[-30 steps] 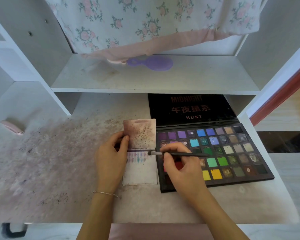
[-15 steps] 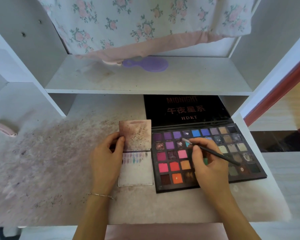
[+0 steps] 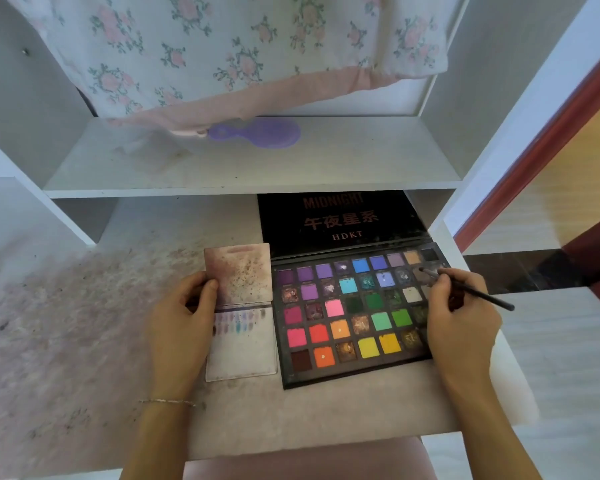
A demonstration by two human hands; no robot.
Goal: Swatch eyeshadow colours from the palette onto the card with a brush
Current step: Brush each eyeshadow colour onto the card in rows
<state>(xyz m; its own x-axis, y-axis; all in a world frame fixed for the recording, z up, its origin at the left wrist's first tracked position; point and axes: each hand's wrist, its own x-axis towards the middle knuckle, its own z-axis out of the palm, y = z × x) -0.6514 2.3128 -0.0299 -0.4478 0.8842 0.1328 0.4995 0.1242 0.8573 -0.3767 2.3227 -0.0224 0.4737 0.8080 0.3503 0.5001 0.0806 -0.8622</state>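
Purple hairbrush (image 3: 261, 133) on shelf (image 3: 361, 161) (under floral cloth (image 3: 222, 46)).

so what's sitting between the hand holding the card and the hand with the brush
In the head view, the stained white swatch card and most of the open black eyeshadow palette lie between the left hand and right hand.

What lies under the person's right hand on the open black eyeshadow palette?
The right hand, holding the thin black brush, covers the right-end pans of the open black eyeshadow palette. Their colours are hidden; the brush tip rests on a greyish pan.
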